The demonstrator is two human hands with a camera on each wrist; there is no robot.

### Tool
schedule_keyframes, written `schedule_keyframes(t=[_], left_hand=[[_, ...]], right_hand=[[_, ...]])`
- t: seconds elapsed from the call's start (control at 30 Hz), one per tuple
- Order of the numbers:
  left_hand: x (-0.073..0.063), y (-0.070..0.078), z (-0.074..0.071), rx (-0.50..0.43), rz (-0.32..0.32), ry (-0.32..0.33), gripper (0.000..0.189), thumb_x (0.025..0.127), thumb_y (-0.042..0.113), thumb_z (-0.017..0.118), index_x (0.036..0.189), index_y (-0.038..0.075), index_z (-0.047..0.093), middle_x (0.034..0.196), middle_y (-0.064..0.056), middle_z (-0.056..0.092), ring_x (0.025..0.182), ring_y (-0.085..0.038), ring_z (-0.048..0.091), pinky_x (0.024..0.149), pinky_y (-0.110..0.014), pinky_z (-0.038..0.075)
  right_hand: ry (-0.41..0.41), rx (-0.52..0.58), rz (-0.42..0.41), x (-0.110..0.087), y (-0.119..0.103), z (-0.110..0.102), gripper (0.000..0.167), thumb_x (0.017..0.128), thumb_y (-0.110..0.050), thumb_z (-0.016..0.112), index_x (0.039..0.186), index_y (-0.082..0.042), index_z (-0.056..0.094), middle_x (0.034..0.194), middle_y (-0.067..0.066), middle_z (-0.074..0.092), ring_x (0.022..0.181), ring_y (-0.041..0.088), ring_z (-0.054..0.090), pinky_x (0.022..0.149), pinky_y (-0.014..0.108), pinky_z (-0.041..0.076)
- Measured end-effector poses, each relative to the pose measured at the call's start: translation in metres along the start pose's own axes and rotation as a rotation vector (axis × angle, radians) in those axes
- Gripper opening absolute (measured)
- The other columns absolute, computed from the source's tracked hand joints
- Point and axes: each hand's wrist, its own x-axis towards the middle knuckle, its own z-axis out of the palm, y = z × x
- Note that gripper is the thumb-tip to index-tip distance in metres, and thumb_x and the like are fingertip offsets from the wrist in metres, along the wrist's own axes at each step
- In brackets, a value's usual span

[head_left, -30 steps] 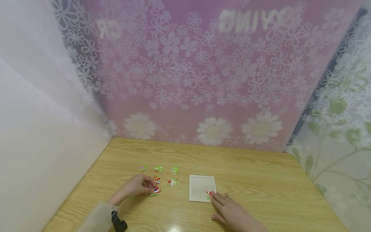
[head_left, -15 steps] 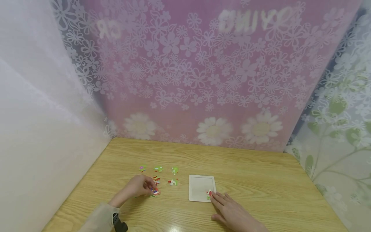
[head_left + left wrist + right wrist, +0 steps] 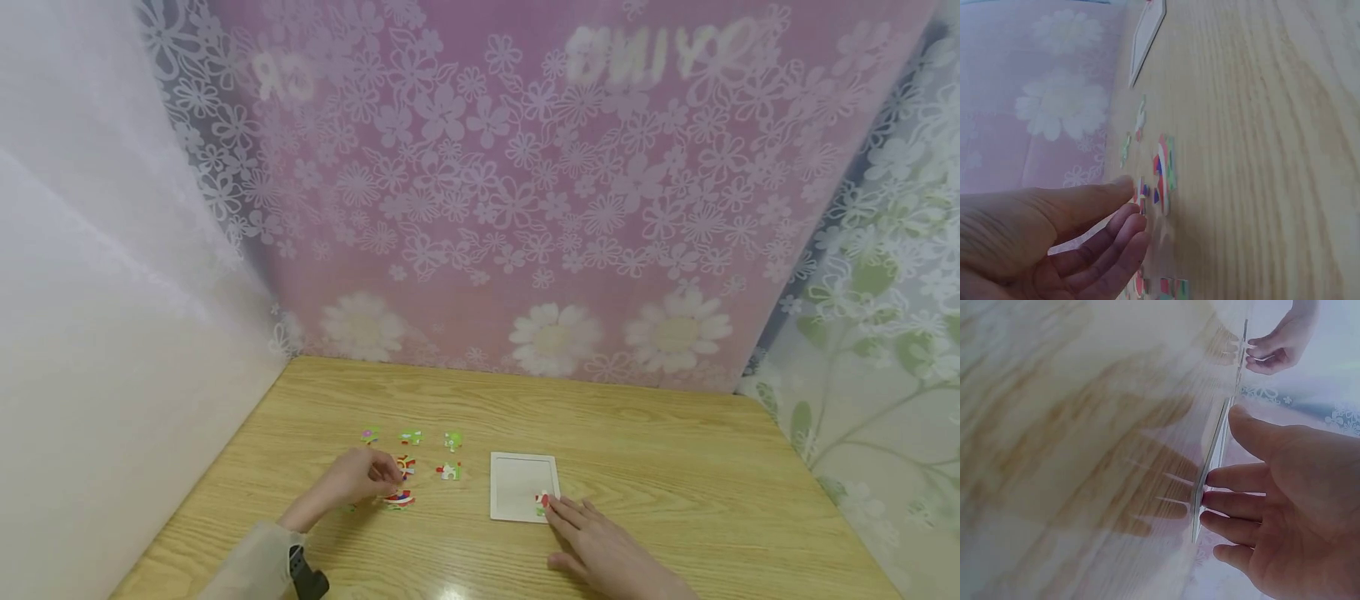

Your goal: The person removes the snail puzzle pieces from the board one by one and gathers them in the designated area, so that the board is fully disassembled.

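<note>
In the head view my left hand (image 3: 363, 478) hovers just over a red, white and blue jigsaw piece (image 3: 400, 498). A gap shows between its thumb and loosely bent fingers in the left wrist view, and the jigsaw piece (image 3: 1164, 172) lies past the fingertips, overlapping another piece with green on it. My right hand (image 3: 600, 546) lies with straight fingers on the lower right corner of a white puzzle tray (image 3: 504, 514). Its fingertips touch a red, white and green piece (image 3: 541, 503) lying in that corner, partly hidden by them.
Beyond the left hand, a red and yellow piece (image 3: 406, 467) and a white and red one (image 3: 449, 472) lie on the wooden table (image 3: 660, 450). Farther back are a purple-dotted piece (image 3: 369, 435) and two green ones, including a round-topped one (image 3: 453, 439). A flowered cloth (image 3: 480, 208) borders the table.
My left fingers have drawn slightly up and away from the red, white and blue piece, which has shifted a little toward me and left. The right hand stays on the tray.
</note>
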Motion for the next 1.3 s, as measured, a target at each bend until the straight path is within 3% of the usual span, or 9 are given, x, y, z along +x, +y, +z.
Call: schedule_keyframes(t=[0.1,0.27,0.53,0.73,0.93,1.3], left_hand=[[0.004,0.002,-0.003,0.024,-0.006,0.047,0.004,0.092,0.014,0.076,0.093,0.011,0.075,0.085,0.003,0.072,0.073,-0.011,0.065,0.061,-0.025,0.052],[0.012,0.006,-0.006,0.031,0.001,0.103,0.013,0.098,0.019,0.068,0.101,0.009,0.076,0.093,0.0,0.072,0.077,-0.017,0.068,0.061,-0.026,0.053],[0.028,0.017,-0.006,-0.004,0.022,0.155,0.017,0.102,0.023,0.064,0.108,0.012,0.076,0.097,-0.008,0.075,0.08,-0.022,0.071,0.063,-0.027,0.054],[0.042,0.028,-0.002,-0.061,0.051,0.141,0.021,0.104,0.026,0.061,0.11,0.013,0.075,0.098,-0.012,0.075,0.086,-0.03,0.073,0.067,-0.027,0.058],[0.055,0.043,0.005,-0.19,0.089,0.101,0.024,0.106,0.023,0.057,0.114,0.007,0.072,0.107,-0.017,0.073,0.095,-0.037,0.071,0.079,-0.044,0.061],[0.087,0.071,0.034,-0.27,0.145,0.051,0.025,0.105,0.019,0.058,0.116,0.002,0.072,0.108,-0.02,0.073,0.096,-0.042,0.071,0.079,-0.054,0.059]], right_hand=[[0.001,-0.002,-0.004,0.0,0.001,0.0,0.069,0.105,-0.051,0.046,0.147,0.004,0.049,0.154,0.016,0.046,0.139,0.035,0.047,0.108,0.059,0.041],[-0.006,0.001,-0.006,0.0,0.002,0.001,0.068,0.105,-0.051,0.044,0.147,0.004,0.049,0.154,0.016,0.046,0.139,0.036,0.047,0.108,0.06,0.041],[0.028,0.02,0.004,0.0,0.004,0.001,0.065,0.106,-0.051,0.045,0.147,0.0,0.051,0.153,0.013,0.049,0.138,0.035,0.048,0.109,0.06,0.04],[0.091,0.019,0.005,0.001,0.006,0.004,0.058,0.105,-0.047,0.05,0.141,-0.002,0.058,0.148,0.012,0.055,0.134,0.036,0.052,0.109,0.059,0.04],[0.155,0.006,-0.018,-0.001,0.007,0.005,0.049,0.104,-0.04,0.056,0.133,-0.002,0.064,0.143,0.013,0.058,0.129,0.036,0.057,0.107,0.059,0.043],[0.201,-0.056,-0.033,-0.007,0.009,0.002,0.048,0.103,-0.039,0.059,0.136,-0.005,0.063,0.141,0.012,0.059,0.126,0.033,0.059,0.103,0.056,0.048]])
